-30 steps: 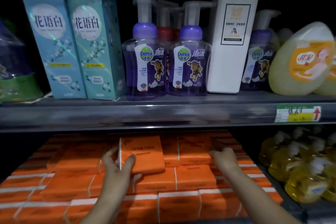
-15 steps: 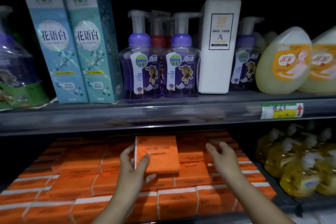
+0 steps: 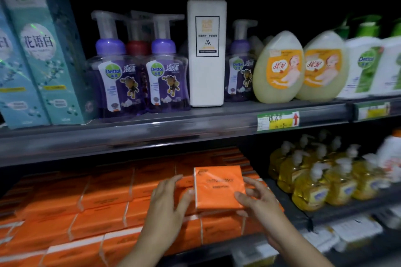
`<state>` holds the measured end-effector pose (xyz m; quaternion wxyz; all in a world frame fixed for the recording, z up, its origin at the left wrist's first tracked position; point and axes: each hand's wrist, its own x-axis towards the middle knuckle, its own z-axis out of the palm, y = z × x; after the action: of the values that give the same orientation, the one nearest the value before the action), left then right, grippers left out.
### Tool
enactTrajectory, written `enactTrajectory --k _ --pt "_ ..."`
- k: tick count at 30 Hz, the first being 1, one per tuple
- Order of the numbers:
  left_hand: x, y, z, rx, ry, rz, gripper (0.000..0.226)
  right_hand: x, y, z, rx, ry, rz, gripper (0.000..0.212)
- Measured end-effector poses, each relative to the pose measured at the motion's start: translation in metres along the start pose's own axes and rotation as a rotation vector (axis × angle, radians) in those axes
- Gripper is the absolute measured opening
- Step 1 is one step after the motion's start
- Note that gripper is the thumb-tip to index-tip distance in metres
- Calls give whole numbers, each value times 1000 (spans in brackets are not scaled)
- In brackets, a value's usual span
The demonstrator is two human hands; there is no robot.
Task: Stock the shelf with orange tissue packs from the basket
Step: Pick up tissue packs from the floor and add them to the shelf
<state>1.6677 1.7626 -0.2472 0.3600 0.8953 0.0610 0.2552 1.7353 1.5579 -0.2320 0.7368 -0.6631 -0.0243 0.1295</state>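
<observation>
One orange tissue pack stands tilted above the rows of orange tissue packs that fill the lower shelf. My right hand grips its right side, thumb on the front face and fingers behind. My left hand is at its left side with fingers spread fairly straight; only the thumb touches the pack's left edge. The basket is out of view.
The upper shelf carries teal boxes, purple Dettol pump bottles, a white box and yellow egg-shaped bottles. Yellow pump bottles stand right of the tissue packs on the lower shelf.
The held pack moved right across the stacked packs. My right hand came in and took its right side, while my left hand's grip loosened to a thumb touch. The view panned right.
</observation>
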Motion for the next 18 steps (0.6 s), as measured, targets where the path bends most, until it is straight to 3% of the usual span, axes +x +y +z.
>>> enactTrajectory --k 4,8,13,18 --pt "12 -19 5 378 -5 164 56 17 2 -48 -20 211 29 32" --pt "18 -24 11 605 -161 199 78 35 12 -66 -102 215 76 29" --pt "22 -24 18 768 -239 152 96 54 28 -57 -244 203 58 35" --pt "33 -17 17 749 -291 74 96 62 24 -41 -347 162 29 18"
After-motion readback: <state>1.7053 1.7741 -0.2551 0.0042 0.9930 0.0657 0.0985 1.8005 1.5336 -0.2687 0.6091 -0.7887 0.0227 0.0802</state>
